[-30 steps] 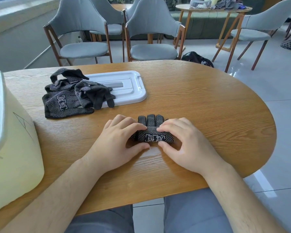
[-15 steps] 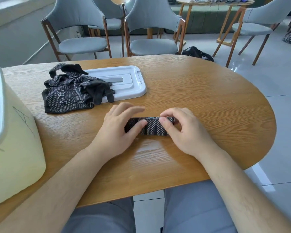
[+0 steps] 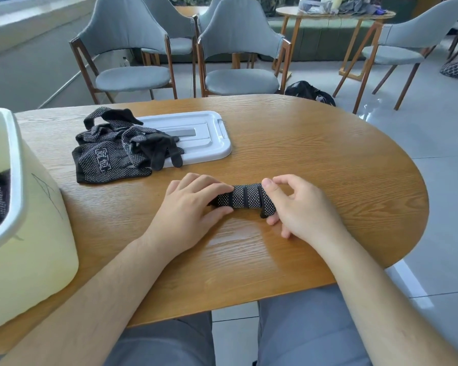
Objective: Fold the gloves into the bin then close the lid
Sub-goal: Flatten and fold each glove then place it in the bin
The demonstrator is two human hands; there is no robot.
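Left hand (image 3: 193, 207) and right hand (image 3: 302, 207) grip the ends of a rolled dotted glove (image 3: 245, 199), which may unroll if released.

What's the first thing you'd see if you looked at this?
At the middle of the wooden table, the left hand and right hand grip a rolled glove, black with white dots. Behind them a pile of gloves lies partly on a white lid, and a pale bin stands far left.
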